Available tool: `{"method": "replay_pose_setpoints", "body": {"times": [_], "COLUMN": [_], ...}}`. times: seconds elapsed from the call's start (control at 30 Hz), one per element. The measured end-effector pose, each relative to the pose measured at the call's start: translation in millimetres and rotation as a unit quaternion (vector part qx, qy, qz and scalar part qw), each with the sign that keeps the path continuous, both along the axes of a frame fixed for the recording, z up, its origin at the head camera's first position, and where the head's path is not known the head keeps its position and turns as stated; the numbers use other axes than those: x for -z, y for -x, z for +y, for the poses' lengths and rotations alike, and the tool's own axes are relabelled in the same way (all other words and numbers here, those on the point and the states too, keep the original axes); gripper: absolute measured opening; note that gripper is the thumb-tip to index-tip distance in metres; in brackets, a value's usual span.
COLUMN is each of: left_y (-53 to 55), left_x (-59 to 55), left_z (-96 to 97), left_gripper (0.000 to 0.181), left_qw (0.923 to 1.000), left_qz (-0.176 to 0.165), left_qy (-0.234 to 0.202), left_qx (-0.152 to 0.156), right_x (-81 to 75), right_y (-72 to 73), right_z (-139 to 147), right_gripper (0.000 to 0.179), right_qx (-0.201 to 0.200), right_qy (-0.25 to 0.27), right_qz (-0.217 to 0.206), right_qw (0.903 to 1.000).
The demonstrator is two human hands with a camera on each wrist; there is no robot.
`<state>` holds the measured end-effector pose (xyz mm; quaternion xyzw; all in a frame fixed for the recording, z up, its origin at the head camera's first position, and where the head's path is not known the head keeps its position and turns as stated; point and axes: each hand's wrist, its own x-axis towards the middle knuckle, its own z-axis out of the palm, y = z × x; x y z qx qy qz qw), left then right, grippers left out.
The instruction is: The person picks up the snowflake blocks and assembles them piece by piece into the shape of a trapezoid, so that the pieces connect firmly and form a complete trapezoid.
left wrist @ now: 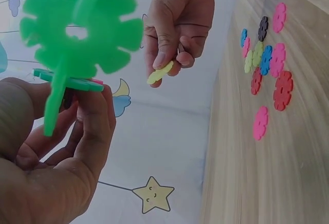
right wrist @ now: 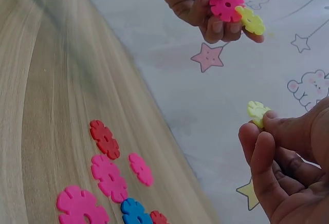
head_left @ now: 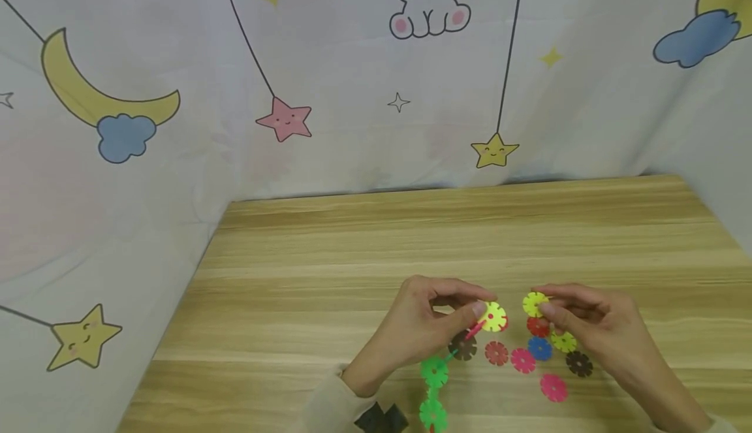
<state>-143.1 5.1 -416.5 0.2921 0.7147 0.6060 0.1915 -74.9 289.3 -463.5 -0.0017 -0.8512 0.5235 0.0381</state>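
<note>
Head view: pinched a loose yellow snowflake disc (head_left: 535, 304) in the right hand (head_left: 605, 325), raised beyond the blue snowflake disc (head_left: 539, 348) that lay on the table (head_left: 352, 256). Gripped the linked chain of snowflake discs (head_left: 435, 373) in the left hand (head_left: 420, 315), to the left of the blue snowflake disc. Looked, in both cases, like thin moulded plastic: probably very light, fairly stiff with a slight spring, smooth enough to slide between dry fingertips. Seemed unlikely to snap, yet, in the chain, likely to twist or slip apart at the notched joints. Best taken by the rim, flat between thumb and forefinger, leaving the facing notches uncovered; best supported, for the chain, close to its end joint.

Closed the right thumb and forefinger on one edge of the loose yellow snowflake disc, with most of its face bare, and bent the other fingers clear of it. Held the yellow end disc (head_left: 493, 317) between left thumb and forefinger, without any visible gap. Saw also a red snowflake disc (head_left: 538, 326) just beyond the blue snowflake disc; could not tell whether touching.
</note>
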Motion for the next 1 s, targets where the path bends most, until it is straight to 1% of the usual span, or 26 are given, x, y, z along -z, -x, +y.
{"method": "replay_pose_setpoints", "body": {"times": [0.17, 0.27, 0.37, 0.57, 0.7, 0.9, 1.0], "left_y": [0.0, 0.0, -0.2, 0.4, 0.5, -0.1, -0.2], "left_x": [-0.1, 0.0, -0.1, 0.7, 2.4, 2.8, 2.1], "left_z": [0.4, 0.4, 0.4, 1.7, 2.2, 2.2, 2.5], "left_gripper": [0.017, 0.017, 0.017, 0.018, 0.018, 0.018, 0.018], "left_qw": [1.0000, 1.0000, 1.0000, 0.9999, 0.9999, 0.9999, 0.9999], "left_qz": [-0.004, -0.004, -0.004, 0.006, 0.005, 0.003, 0.001], "left_qy": [-0.004, -0.004, -0.007, -0.007, -0.009, -0.010, -0.008], "left_qx": [0.000, 0.000, 0.002, 0.009, 0.012, 0.012, 0.010], "right_x": [-8.5, -10.0, -11.4, -16.6, -18.2, -17.6, -17.2], "right_y": [-2.8, -3.5, -4.2, -6.3, -7.4, -9.9, -10.6], "right_z": [-5.8, -6.9, -7.9, -13.4, -16.3, -17.1, -17.0], "right_gripper": [0.023, 0.024, 0.023, 0.022, 0.021, 0.021, 0.022], "right_qx": [-0.016, -0.023, -0.020, -0.019, -0.025, -0.023, -0.029], "right_qy": [0.021, 0.031, 0.034, 0.048, 0.066, 0.079, 0.099], "right_qz": [-0.008, -0.010, -0.009, 0.008, 0.016, 0.020, 0.030], "right_qw": [0.9996, 0.9992, 0.9992, 0.9987, 0.9974, 0.9964, 0.9942]}}
